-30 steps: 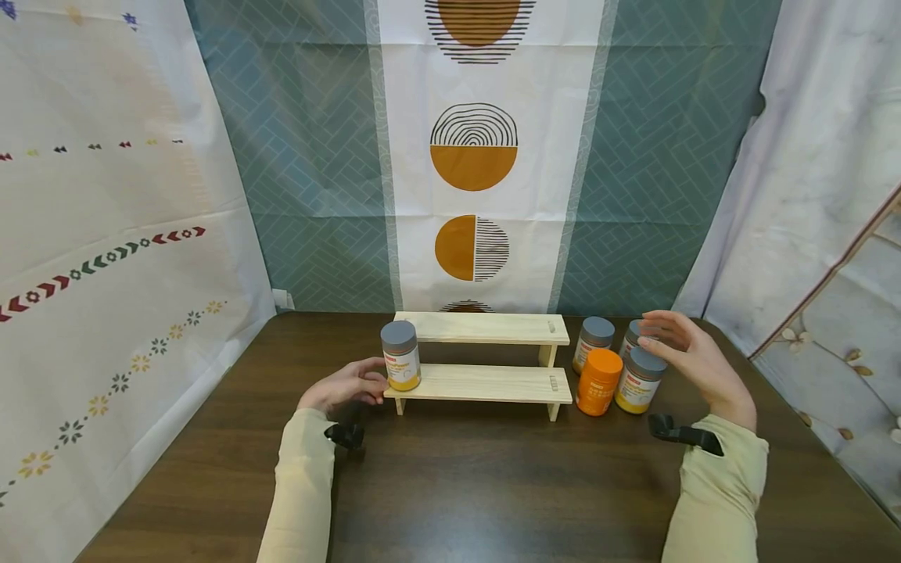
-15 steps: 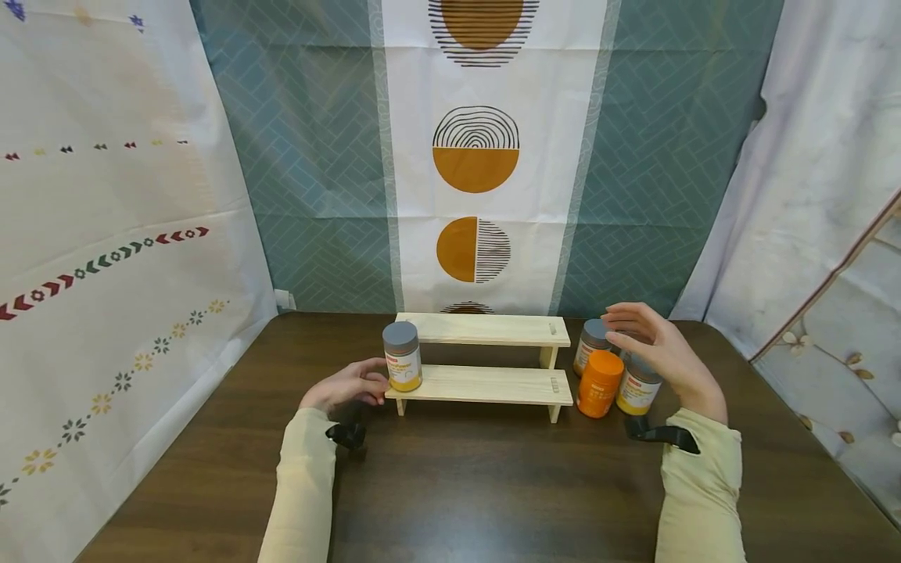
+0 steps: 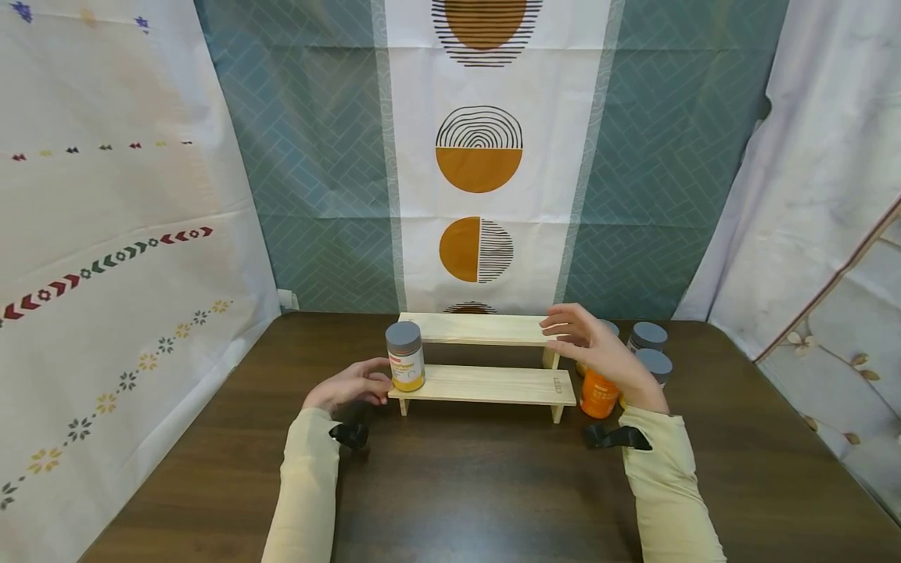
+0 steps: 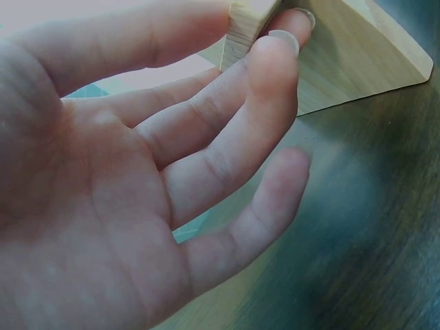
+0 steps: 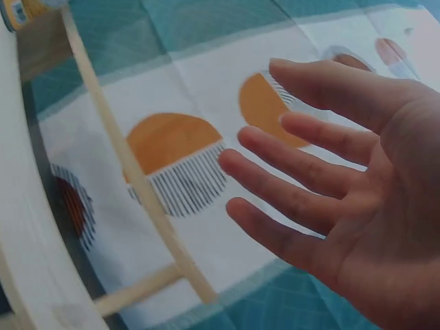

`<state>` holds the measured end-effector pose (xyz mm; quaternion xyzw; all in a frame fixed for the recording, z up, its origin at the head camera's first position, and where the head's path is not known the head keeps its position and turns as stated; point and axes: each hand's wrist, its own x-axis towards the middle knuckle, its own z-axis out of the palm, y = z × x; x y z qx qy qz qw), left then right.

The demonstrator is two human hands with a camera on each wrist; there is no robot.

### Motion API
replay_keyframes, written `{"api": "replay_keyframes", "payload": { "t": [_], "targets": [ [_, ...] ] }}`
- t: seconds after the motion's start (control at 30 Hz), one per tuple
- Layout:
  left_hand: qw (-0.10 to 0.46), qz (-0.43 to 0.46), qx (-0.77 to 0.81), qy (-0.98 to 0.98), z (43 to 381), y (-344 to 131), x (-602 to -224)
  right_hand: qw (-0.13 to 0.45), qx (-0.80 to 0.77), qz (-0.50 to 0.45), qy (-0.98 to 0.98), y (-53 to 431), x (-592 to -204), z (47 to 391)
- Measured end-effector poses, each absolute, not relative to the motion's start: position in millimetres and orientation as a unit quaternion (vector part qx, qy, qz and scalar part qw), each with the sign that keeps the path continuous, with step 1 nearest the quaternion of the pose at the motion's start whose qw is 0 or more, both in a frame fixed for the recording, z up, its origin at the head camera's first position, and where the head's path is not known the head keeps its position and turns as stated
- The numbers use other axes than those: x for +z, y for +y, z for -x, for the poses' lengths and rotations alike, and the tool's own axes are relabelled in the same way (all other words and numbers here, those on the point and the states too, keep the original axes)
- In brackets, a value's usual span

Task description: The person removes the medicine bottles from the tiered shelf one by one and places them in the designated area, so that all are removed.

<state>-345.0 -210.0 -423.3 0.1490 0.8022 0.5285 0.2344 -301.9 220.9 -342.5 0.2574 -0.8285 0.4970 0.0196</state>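
Observation:
A two-step wooden shelf (image 3: pixel 500 383) stands on the dark table. A jar with a grey lid (image 3: pixel 405 363) and a white-and-yellow label is upright at the left end of its lower step. My left hand (image 3: pixel 346 388) grips that end of the shelf; in the left wrist view the thumb lies on the board edge (image 4: pixel 244 38) and fingertips reach under it. Palm facing left, my right hand (image 3: pixel 598 352) hovers in front of the upper step's right end. Its fingers are spread and relaxed with nothing in them, as the right wrist view shows.
Right of the shelf stand an orange jar (image 3: pixel 599 395) and several grey-lidded jars (image 3: pixel 648 336), partly covered by my right hand and forearm. A patterned cloth (image 3: pixel 324 195) hangs behind the table, with white cloths (image 3: pixel 141 274) at both sides.
My right hand has moved left, from over the jars to the shelf's right end, staying empty. My left hand, the shelf and the jar on it have held still.

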Motion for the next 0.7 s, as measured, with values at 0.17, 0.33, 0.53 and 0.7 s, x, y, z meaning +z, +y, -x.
{"api": "replay_keyframes", "payload": {
  "t": [0.17,0.33,0.53,0.7],
  "targets": [
    [0.237,-0.148,0.530,0.801,344,-210,-423,0.026,0.509,-0.262,-0.820,201,-348,306],
    [0.236,-0.146,0.531,0.801,344,-210,-423,0.029,0.526,-0.265,-0.808,187,-351,309],
    [0.238,-0.150,0.534,0.797,345,-211,-423,0.009,0.534,-0.236,-0.812,169,-352,307],
    [0.238,-0.154,0.536,0.795,345,-211,-424,-0.002,0.544,-0.227,-0.808,154,-355,308]
  ]
}}
